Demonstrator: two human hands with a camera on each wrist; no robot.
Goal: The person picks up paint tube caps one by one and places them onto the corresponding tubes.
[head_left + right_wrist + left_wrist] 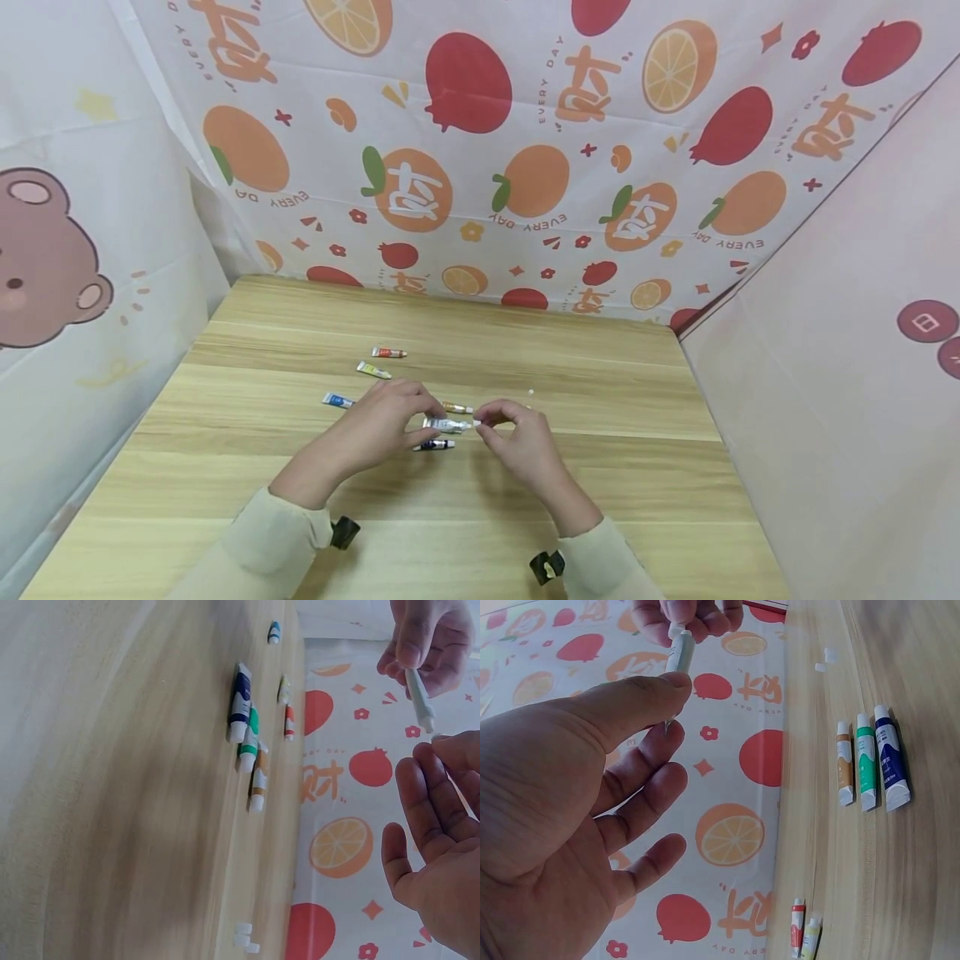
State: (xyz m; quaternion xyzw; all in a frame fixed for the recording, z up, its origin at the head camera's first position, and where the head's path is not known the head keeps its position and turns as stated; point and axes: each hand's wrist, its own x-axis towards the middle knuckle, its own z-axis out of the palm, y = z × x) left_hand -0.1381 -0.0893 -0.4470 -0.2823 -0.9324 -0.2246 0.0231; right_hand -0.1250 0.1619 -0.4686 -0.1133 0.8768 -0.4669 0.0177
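Left hand (570, 802) pinches a white tube (680, 654), partly hiding it.

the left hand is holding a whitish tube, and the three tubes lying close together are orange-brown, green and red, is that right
Not quite: the third is a dark blue tube, not red, as the left wrist view shows. The left hand does hold a whitish tube, beside the orange-brown tube and green tube you named correctly.

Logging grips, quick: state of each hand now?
Left hand: closed, pinching white tube.
Right hand: closed, pinching small white piece, likely the cap.
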